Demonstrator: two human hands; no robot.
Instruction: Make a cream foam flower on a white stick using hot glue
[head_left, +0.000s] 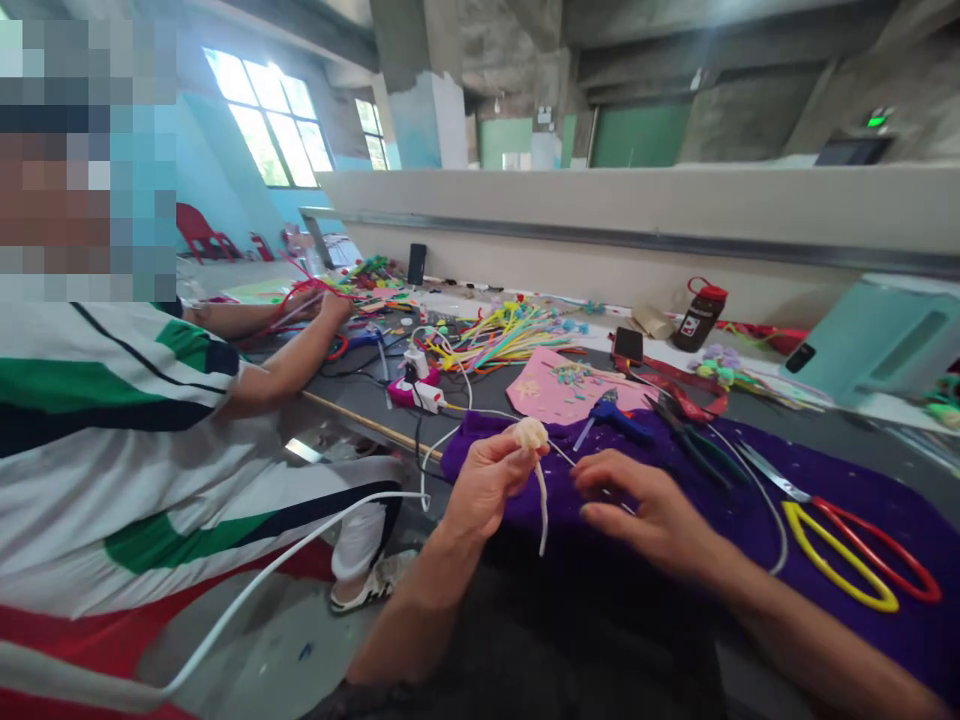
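Observation:
My left hand [487, 482] pinches a small cream fuzzy ball [531, 433] between thumb and fingers. One cream stem [543, 510] hangs down from the ball, and a thin pale strand runs from it toward my right hand [637, 500]. That hand is just to the right, its fingers curled; whether the strand is between its fingertips is too blurred to tell. Both hands are over a purple cloth [817, 500]. Beyond them on the cloth lies a blue glue gun [615, 418], with dark-handled pliers [697, 440] to its right.
Scissors [840, 540] with yellow and red handles lie at the right. A pink sheet [540, 390] holds small pieces. Behind are colourful stems [502, 335], a power strip [416, 393], a phone [628, 345] and a bottle [700, 315]. A person [112, 400] sits at the left; white cables cross nearby.

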